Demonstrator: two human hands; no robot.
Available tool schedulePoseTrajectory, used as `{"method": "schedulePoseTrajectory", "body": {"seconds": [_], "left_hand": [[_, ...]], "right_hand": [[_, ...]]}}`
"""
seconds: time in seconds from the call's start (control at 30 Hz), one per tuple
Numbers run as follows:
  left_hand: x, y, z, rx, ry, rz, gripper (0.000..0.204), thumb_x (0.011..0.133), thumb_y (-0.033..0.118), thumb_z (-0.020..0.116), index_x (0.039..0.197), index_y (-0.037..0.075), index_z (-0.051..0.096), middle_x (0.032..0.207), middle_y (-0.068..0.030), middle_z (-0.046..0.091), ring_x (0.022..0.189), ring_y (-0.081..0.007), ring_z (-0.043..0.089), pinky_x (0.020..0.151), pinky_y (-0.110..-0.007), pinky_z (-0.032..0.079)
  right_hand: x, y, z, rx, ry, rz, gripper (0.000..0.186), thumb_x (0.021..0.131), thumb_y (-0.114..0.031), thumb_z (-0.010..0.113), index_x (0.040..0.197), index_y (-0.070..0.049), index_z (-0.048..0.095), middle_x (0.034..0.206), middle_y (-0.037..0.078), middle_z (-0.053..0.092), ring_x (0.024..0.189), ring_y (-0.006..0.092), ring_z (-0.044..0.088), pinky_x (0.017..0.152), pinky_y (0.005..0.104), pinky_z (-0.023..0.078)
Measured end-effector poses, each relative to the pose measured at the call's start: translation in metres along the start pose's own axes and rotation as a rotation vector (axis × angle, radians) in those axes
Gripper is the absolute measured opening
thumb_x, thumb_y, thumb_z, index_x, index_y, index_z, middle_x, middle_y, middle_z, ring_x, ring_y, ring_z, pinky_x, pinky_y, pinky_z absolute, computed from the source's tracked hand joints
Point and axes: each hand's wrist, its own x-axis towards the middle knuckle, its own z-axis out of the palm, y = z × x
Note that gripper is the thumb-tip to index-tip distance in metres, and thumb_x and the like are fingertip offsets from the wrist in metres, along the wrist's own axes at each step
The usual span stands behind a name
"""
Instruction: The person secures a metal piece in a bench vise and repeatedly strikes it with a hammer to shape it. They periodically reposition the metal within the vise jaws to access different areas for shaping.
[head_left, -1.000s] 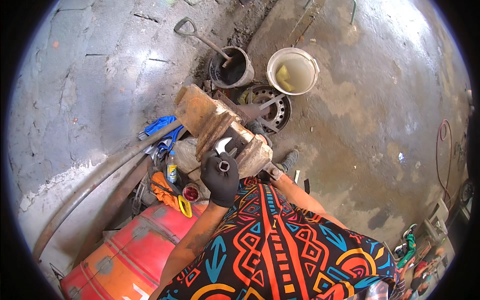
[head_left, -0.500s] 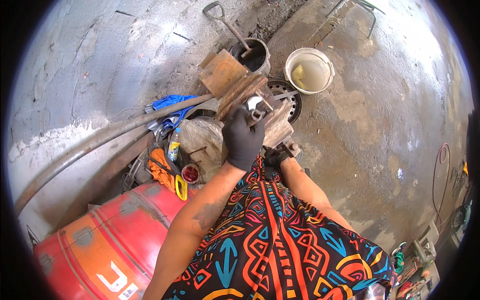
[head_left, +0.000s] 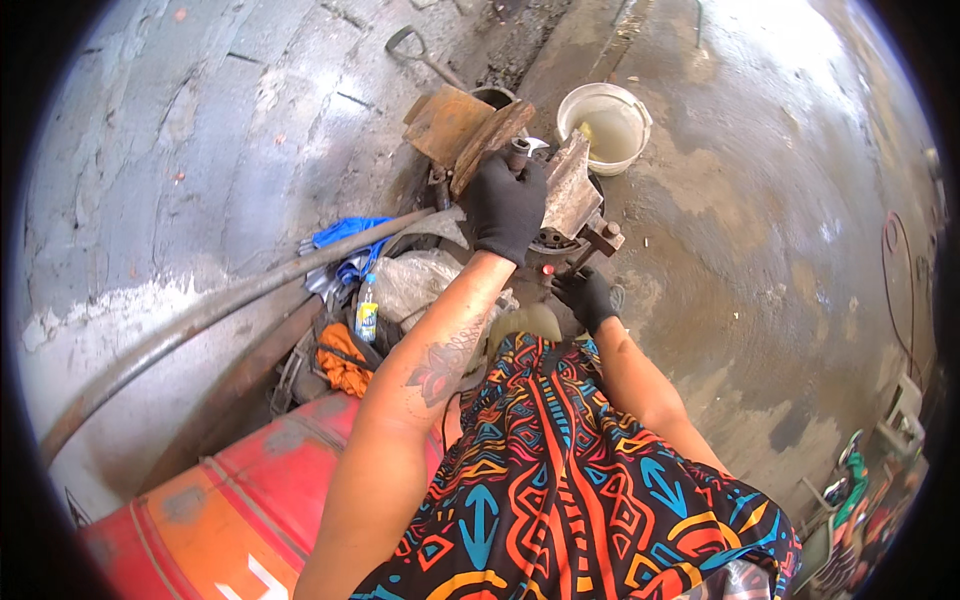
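My left hand [head_left: 503, 205], in a black glove, is closed round a metal wrench [head_left: 519, 149] at the middle of a rusty vise. On one side of it stands a rusty plate and jaw [head_left: 451, 128], on the other a pale, worn block [head_left: 568, 189]. My right hand [head_left: 586, 295], also gloved, grips the lower end of the vise's bar handle [head_left: 590, 254], below the screw end at the right. The lower part of the wrench is hidden in my left hand.
A white bucket [head_left: 628, 128] and a dark bucket with a shovel [head_left: 408, 45] stand beyond. A long pipe [head_left: 200, 316], blue cloth [head_left: 345, 240], bottle [head_left: 366, 318] and orange cloth [head_left: 345, 370] lie left. A red drum [head_left: 250, 470] is at lower left, a hose [head_left: 900, 280] far right.
My left hand has moved up and away from me with the wrench. My right hand has shifted from the screw end down along the handle.
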Motion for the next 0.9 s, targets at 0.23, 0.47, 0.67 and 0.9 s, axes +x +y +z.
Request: {"method": "schedulePoseTrajectory", "body": {"seconds": [0.23, 0.47, 0.67, 0.9], "left_hand": [[0.001, 0.009, -0.014, 0.018, -0.092, 0.224, 0.018, 0.084, 0.019, 0.060, 0.084, 0.002, 0.063, 0.075, -0.0208, 0.063, 0.072, -0.0424, 0.063, 0.064, -0.048, 0.049], [-0.003, 0.004, -0.023, 0.062, -0.097, 0.428, 0.017, 0.083, 0.019, 0.063, 0.077, 0.004, 0.056, 0.077, -0.0200, 0.059, 0.071, -0.0408, 0.061, 0.062, -0.049, 0.048], [-0.003, 0.015, 0.006, -0.049, 0.053, 0.322, 0.014, 0.082, 0.014, 0.062, 0.075, 0.003, 0.057, 0.074, -0.0206, 0.058, 0.072, -0.0417, 0.061, 0.062, -0.048, 0.047], [-0.001, 0.021, 0.021, -0.074, 0.043, 0.331, 0.013, 0.079, 0.014, 0.064, 0.075, 0.004, 0.057, 0.078, -0.0182, 0.059, 0.071, -0.0400, 0.061, 0.062, -0.048, 0.048]], "right_hand": [[-0.039, -0.036, 0.061, -0.717, 0.377, -0.665, 0.033, 0.087, -0.024, 0.070, 0.109, 0.000, 0.063, 0.092, 0.009, 0.067, 0.076, 0.0172, 0.062, 0.068, 0.0322, 0.049], [0.003, -0.058, 0.027, -1.296, 0.389, -0.641, 0.039, 0.094, -0.037, 0.054, 0.105, -0.001, 0.065, 0.090, 0.018, 0.071, 0.089, 0.0307, 0.069, 0.075, 0.0403, 0.052], [-0.018, -0.116, 0.051, -0.960, 0.120, -0.337, 0.028, 0.098, -0.027, 0.057, 0.100, 0.000, 0.063, 0.071, 0.008, 0.064, 0.056, 0.0195, 0.066, 0.052, 0.0355, 0.053], [-0.012, -0.106, 0.038, -0.949, 0.434, -0.666, 0.031, 0.090, -0.027, 0.069, 0.104, 0.000, 0.065, 0.074, 0.007, 0.065, 0.065, 0.0170, 0.065, 0.060, 0.0337, 0.050]]}}
